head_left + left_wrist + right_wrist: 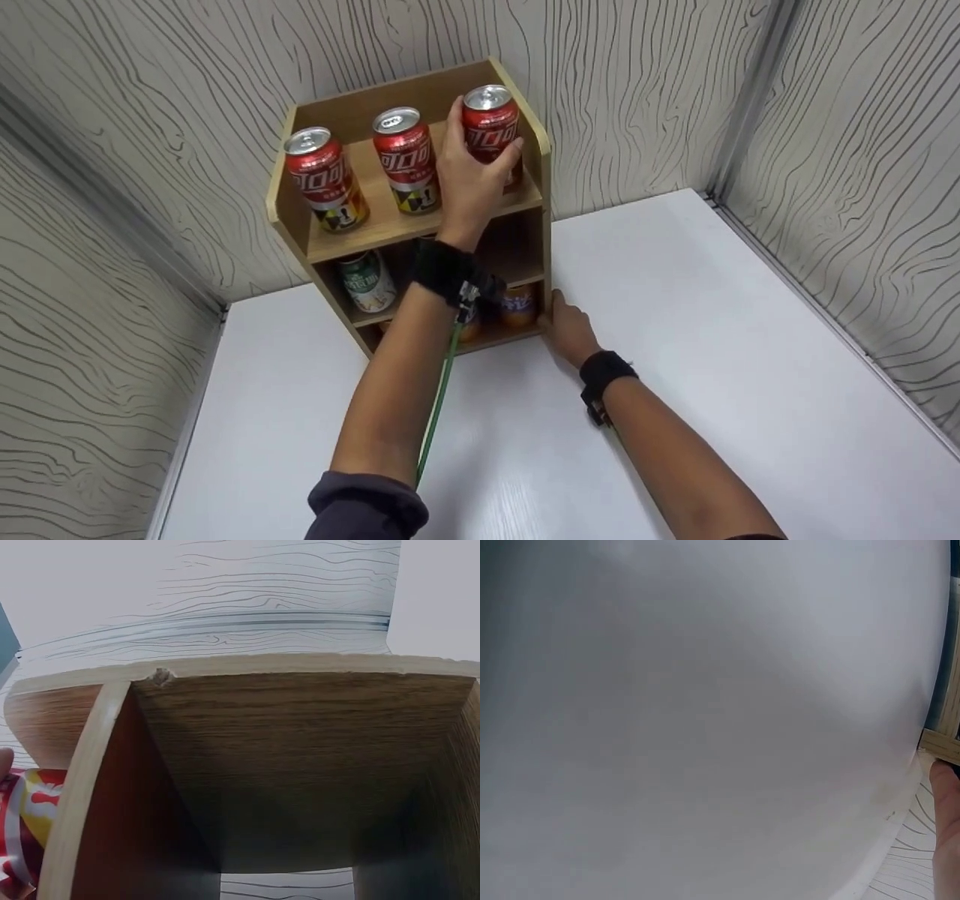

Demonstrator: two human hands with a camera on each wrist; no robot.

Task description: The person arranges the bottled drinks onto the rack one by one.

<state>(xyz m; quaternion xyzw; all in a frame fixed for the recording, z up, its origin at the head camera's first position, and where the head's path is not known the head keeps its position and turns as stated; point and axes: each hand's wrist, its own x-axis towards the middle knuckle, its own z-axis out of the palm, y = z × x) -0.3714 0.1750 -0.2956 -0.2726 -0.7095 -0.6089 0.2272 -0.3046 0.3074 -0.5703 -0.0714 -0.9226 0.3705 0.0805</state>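
Observation:
My left hand (476, 180) grips a red cola can (491, 124) at the right end of the wooden shelf's top tier, thumb on its right side and fingers on its left. The can stands upright by the side panel. In the left wrist view, part of a red and yellow can (41, 802) shows beyond a board, with a fingertip at the edge. My right hand (574, 334) holds the lower right front corner of the wooden shelf (546, 232). In the right wrist view a digit touches that wooden edge (939, 744); the other fingers are hidden.
Two more red cola cans, a middle one (405, 161) and a left one (326, 180), stand on the top tier. A green and white can (366, 281) is on the middle tier, orange cans (517, 306) on the bottom. The white table (712, 360) meets patterned walls (622, 97).

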